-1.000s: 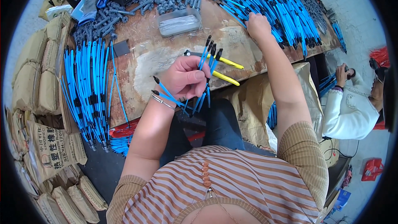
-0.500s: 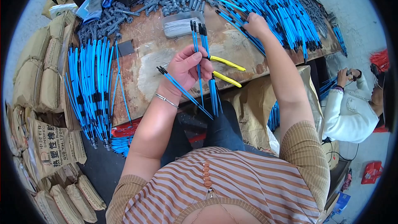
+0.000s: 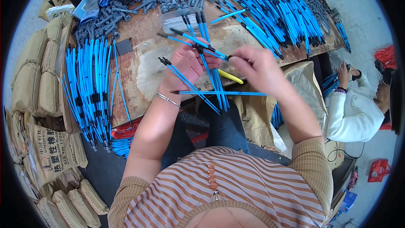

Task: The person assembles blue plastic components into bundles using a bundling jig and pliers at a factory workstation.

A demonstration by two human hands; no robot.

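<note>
**Blue rods now meet between both hands**

Your right hand [image 3: 257, 69] has come back from the far pile of blue rods [image 3: 278, 12] and now pinches a black tip against the bundle of blue rods [image 3: 211, 76] that your left hand [image 3: 187, 65] grips, fanned out, above the counter [image 3: 143, 71]. Half a second ago the right was out at the pile. Yellow-handled pliers [image 3: 230, 76] lie beneath the bundle, and one rod lies crosswise under your hands.
</note>
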